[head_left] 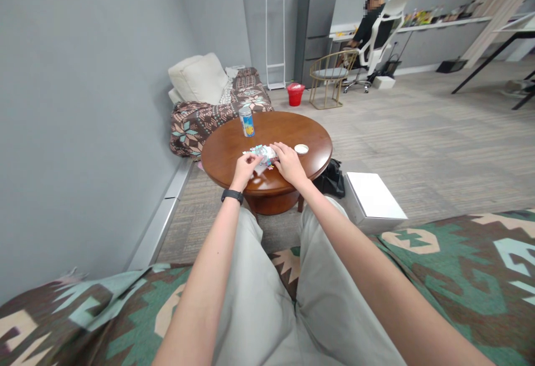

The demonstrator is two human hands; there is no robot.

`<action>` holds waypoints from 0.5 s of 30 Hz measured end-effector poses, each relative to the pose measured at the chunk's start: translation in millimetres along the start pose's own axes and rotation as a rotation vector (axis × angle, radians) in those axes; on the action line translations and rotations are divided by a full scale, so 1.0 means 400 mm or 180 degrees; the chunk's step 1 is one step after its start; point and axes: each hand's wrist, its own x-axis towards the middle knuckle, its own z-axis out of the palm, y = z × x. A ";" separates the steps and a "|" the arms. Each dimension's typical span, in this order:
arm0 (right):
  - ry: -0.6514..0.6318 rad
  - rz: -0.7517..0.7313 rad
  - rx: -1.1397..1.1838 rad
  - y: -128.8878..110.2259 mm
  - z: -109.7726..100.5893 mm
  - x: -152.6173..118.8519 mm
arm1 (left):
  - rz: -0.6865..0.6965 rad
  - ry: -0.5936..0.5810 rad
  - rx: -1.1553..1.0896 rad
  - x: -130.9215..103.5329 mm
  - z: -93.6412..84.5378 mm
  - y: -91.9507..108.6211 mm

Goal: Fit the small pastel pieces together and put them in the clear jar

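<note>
Small colourful pieces lie in a cluster on the round brown table, around a whitish object whose shape is partly covered. My left hand, with a black band at its wrist, is at the cluster's near left side, thumb and fingers pinched together; what they hold is too small to name. Over the right end of the whitish object rests my right hand, fingers spread over it. A round white lid lies right of that hand. Behind the cluster stands a blue and yellow can with a silvery top.
Beyond the table is a sofa with a patterned cover. A white box and a black bag are on the floor to the right. Farther back are a red bin, a gold-framed chair and a seated person.
</note>
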 end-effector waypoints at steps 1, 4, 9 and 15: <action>0.0000 -0.0022 0.0027 -0.002 -0.002 0.001 | -0.0003 0.0029 -0.0014 0.001 0.000 -0.003; 0.0114 -0.0019 0.0186 0.001 -0.005 0.004 | -0.0073 0.0222 -0.0055 0.009 0.001 -0.018; 0.0528 0.0527 0.0597 0.033 0.005 0.010 | -0.0147 0.0240 0.0762 0.015 0.007 -0.031; 0.0531 0.0793 0.0775 0.056 0.015 0.013 | 0.0084 -0.0051 0.1621 0.017 0.021 -0.028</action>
